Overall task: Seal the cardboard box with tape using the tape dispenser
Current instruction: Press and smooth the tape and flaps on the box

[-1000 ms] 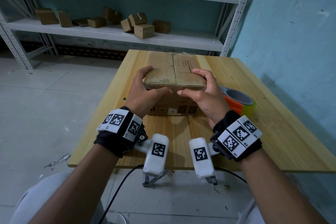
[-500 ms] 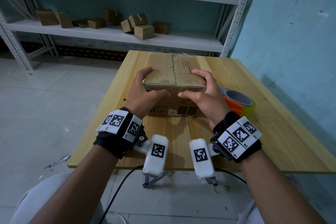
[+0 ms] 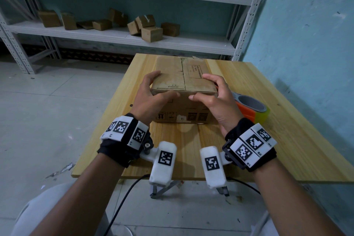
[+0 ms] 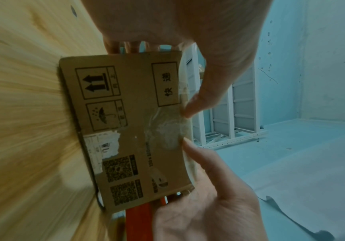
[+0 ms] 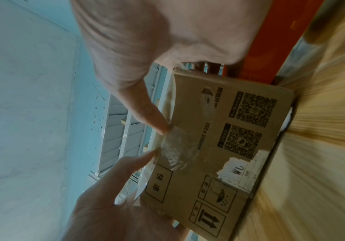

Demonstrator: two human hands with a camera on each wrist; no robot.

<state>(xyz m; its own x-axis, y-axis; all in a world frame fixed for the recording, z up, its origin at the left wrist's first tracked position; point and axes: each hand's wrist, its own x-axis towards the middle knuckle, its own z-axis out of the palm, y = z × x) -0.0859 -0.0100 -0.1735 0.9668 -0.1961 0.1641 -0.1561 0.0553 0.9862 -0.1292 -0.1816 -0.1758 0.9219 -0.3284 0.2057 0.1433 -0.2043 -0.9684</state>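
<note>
The box (image 3: 183,82), likely light and stiff, is being clasped at its near corners by both hands (image 3: 151,99) (image 3: 216,99); the dispenser (image 3: 251,109) is lying at 3 o'clock.

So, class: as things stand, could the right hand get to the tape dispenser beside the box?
Probably yes. The tape dispenser lies on the table just right of the cardboard box, beside the right hand, with nothing between them. That hand would first have to let go of the box.
</note>
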